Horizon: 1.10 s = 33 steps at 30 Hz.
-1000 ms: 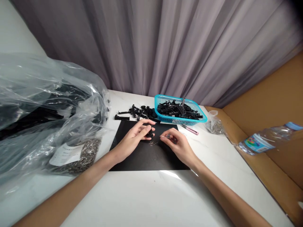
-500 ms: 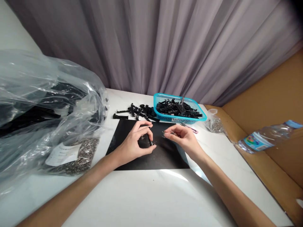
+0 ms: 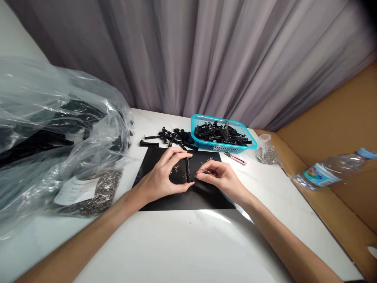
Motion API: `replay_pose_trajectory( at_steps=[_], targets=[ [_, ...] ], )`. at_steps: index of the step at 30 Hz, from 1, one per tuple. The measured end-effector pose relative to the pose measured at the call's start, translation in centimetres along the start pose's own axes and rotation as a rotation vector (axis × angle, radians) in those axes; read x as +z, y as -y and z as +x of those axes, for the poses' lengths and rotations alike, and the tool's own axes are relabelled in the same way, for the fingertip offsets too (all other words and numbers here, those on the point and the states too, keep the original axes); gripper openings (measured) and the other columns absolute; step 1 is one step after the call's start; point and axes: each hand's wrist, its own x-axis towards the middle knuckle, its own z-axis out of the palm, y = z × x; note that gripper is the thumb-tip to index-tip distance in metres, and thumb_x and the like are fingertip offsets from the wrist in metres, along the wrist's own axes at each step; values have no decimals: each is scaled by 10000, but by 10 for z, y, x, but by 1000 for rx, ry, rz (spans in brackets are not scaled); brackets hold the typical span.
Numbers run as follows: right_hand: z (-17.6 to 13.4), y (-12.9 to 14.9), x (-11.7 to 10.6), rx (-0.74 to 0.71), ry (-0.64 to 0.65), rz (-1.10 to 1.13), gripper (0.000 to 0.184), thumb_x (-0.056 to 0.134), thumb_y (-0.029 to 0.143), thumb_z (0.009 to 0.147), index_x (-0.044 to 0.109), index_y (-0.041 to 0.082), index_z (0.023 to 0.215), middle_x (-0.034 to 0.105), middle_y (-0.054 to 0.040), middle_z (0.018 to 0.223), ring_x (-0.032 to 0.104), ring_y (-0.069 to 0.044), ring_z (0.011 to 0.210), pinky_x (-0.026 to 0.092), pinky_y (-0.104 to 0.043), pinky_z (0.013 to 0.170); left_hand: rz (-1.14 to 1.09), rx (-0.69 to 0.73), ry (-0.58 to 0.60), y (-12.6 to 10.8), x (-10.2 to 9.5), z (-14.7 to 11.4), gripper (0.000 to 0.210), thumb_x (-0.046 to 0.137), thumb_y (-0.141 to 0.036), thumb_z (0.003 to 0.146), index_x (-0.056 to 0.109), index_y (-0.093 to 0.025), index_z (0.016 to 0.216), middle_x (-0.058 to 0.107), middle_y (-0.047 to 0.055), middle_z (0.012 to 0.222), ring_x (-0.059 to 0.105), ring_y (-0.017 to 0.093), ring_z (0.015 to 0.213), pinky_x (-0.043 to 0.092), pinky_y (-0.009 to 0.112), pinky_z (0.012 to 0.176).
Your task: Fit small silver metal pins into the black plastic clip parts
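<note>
Left hand (image 3: 165, 173) pinching black part (image 3: 188, 169) lengthwise over black mat (image 3: 176, 202), thumb at near end, fingers at far end. Right hand (image 3: 218, 175) hovering just right, fingertips pressing together; contents too small to tell.

The white table (image 3: 188, 243) before me carries a black mat (image 3: 206, 199) mid-frame, loose black parts (image 3: 184, 137) above it, a blue basket (image 3: 224, 148) right of those, a pink-handled cutter (image 3: 238, 159) just below, a big clear bag (image 3: 97, 98) left.
</note>
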Motion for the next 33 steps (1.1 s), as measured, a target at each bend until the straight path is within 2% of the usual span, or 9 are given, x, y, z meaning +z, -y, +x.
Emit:
replay_pose_trajectory(
  at_steps=[6,12,16,22,27,31,33],
  targets=[
    [1,2,-3,19,17,-7,232,823,430,843,760,213,896,728,-25,890,603,-165,773,441,-309,705,49,34,-8,-2,-3,1,671,825,-260,798,548,-245,1409,565,95,1302,620,272,1231,535,443,1130],
    [4,5,-19,-16,-162,-5,252,851,440,798,757,220,877,742,-29,922,638,-181,826,484,-321,766,62,35,-6,-1,-2,1,671,830,-287,804,549,-232,1411,565,97,1303,612,264,1240,519,433,1144],
    [7,5,-24,-13,-202,6,273,862,452,776,760,215,865,740,-35,925,656,-196,877,502,-337,824,63,31,10,0,-2,1,676,829,-305,809,544,-241,1419,571,98,1308,614,268,1242,512,452,1150],
    [6,4,-23,21,-159,-8,285,863,464,769,766,217,874,767,-45,952,675,-210,899,520,-355,850,58,17,17,0,-3,2,678,829,-312,805,549,-254,1420,578,93,1303,622,277,1236,520,469,1143],
    [6,3,-24,32,-122,-63,299,850,476,787,752,207,874,768,-44,940,676,-202,869,514,-335,806,54,13,27,-1,-3,3,669,828,-324,806,557,-253,1413,589,91,1293,627,278,1225,529,470,1129],
    [3,-1,-16,42,12,-172,267,775,465,875,736,202,893,763,-42,932,677,-195,847,497,-319,761,79,23,34,0,-4,3,674,801,-286,802,539,-237,1421,580,100,1303,608,286,1247,513,478,1139],
    [0,-3,-10,17,24,-283,213,732,421,919,745,208,908,767,-38,942,669,-190,836,480,-312,739,105,3,46,1,-4,4,675,768,-237,795,528,-224,1427,566,106,1324,589,289,1272,495,477,1155]
  ],
)
